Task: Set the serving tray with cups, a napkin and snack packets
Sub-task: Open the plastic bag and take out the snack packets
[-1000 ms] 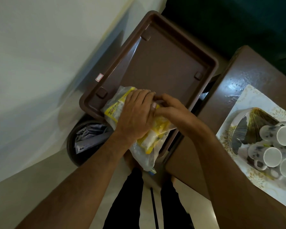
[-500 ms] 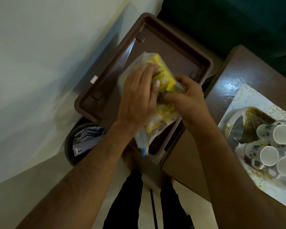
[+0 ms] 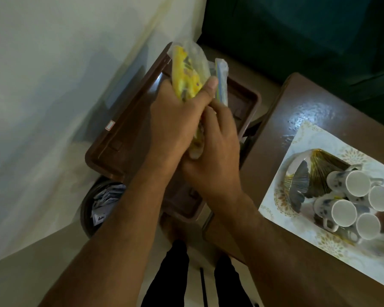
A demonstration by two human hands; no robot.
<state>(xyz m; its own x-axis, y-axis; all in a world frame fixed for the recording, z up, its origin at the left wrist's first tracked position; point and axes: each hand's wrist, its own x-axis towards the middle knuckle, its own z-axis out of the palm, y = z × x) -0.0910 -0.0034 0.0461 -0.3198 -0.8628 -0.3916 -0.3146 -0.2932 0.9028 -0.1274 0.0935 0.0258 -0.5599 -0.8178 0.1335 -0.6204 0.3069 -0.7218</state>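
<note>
Both hands are up over the brown plastic tray (image 3: 129,138): the left hand (image 3: 175,120) grips the clear bag of yellow snack packets (image 3: 187,72), thumb wrapped across it, and the right hand (image 3: 215,151) clutches its lower end. Right of the fingers, white cups (image 3: 350,200) cluster on the brown counter (image 3: 297,120).

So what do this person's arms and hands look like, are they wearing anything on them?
Both forearms are bare up to the edge of the picture: no sleeves show. The left hand and the right hand wear no gloves, and I see no ring, watch or bracelet. The left thumbnail is short and plain. Below the arms, dark trousers show.
</note>
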